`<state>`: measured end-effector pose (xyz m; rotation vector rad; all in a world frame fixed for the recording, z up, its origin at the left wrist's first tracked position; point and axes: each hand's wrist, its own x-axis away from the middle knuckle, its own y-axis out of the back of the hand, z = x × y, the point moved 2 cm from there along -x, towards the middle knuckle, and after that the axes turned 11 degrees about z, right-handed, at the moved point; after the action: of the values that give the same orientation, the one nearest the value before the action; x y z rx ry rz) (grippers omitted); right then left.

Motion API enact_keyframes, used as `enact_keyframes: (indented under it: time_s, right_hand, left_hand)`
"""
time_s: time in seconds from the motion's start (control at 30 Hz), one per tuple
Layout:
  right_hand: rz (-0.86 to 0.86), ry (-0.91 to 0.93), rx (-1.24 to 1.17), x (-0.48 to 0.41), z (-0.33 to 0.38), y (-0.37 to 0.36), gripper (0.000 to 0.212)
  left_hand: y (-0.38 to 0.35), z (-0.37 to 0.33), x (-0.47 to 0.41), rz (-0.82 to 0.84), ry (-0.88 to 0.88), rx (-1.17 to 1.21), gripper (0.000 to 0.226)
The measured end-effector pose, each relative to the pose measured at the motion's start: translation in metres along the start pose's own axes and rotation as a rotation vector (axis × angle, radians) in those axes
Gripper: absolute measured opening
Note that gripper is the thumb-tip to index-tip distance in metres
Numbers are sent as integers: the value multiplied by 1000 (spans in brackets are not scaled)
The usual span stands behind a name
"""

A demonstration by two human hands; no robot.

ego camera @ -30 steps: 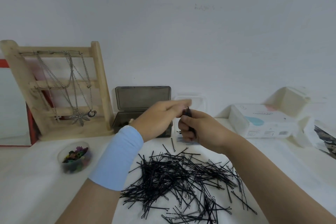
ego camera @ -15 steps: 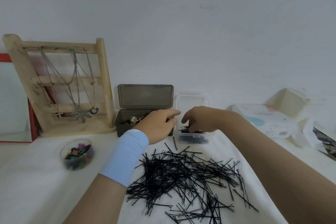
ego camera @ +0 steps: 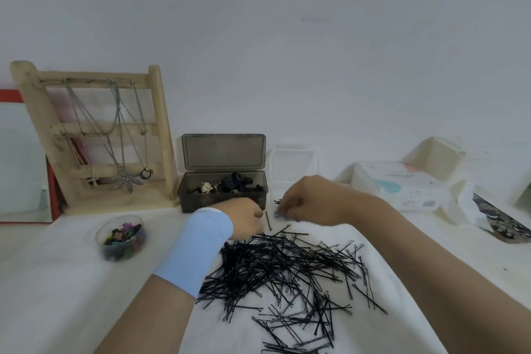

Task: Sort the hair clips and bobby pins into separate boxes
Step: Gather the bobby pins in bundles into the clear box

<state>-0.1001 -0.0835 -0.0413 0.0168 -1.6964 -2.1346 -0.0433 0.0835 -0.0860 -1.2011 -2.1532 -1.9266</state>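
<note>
the smoky grey lidded plastic box (ego camera: 222, 192) is already holding clips. a big heap of thin black bobby pins (ego camera: 287, 264) is still waiting on the white surface (ego camera: 57, 282). i cannot tell what the curled fingers of either hand are gripping.

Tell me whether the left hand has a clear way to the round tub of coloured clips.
Probably yes. The left hand sits at the top edge of the bobby pin pile, and the round tub stands to its left with only bare white cloth between them; nothing blocks a sideways reach.

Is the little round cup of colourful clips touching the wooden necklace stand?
Apart. The head view shows the round cup standing nearer the person, with a strip of bare white table between it and the base of the wooden stand.
</note>
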Motion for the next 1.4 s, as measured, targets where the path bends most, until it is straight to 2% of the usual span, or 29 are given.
enact_keyframes:
  time_s: [0.1,0.17,0.3,0.4,0.53,0.6,0.7,0.8,0.9,1.0,1.07,1.17,1.27,1.33,1.4]
  right_hand:
    - [208,-106,94,5,8,-25,64]
    - [232,-177,116,7,11,-36,76]
    - [248,-85,88,9,18,-36,49]
    - [256,-105,76,11,16,-32,49]
    - [202,-77,155,6,17,-35,40]
    - [231,-49,201,5,19,-41,38]
    - [228,-43,177,11,20,-41,40]
    - [180,-51,60,18,16,-33,39]
    - [173,-115,64,26,4,-24,40]
    - [296,-244,109,37,-11,-25,54]
    - [305,-263,84,39,-13,-30,57]
    - [276,-177,35,35,-6,-35,41]
    - [258,-132,-38,37,-1,-31,38]
    - [218,-153,-44,43,-7,-24,36]
    - [224,-251,5,53,-16,-19,39]
  left_hand:
    - [-12,-2,1,-13,-28,-54,39]
    - [-15,-5,8,-24,-112,-34,37]
    - [-17,-2,20,-7,-192,49,32]
    - [-15,0,19,-99,-179,27,37]
    - [-16,-6,1,-65,-175,-215,77]
    - [-16,-8,-4,-39,-168,-298,83]
    - [-17,-7,-10,-132,-144,-388,75]
    - [-13,-9,-9,-238,-103,-379,47]
    - [-8,-12,1,-201,-101,-310,21]
    - [-14,-11,9,-151,-170,-152,17]
    - [-20,-12,11,-151,-178,-78,18]
    - [-25,-19,14,-125,-175,55,22]
    - [-27,-29,18,-85,-180,37,35]
    - [-29,-34,20,-68,-185,-9,47]
    - [-35,-38,22,-35,-181,-20,66]
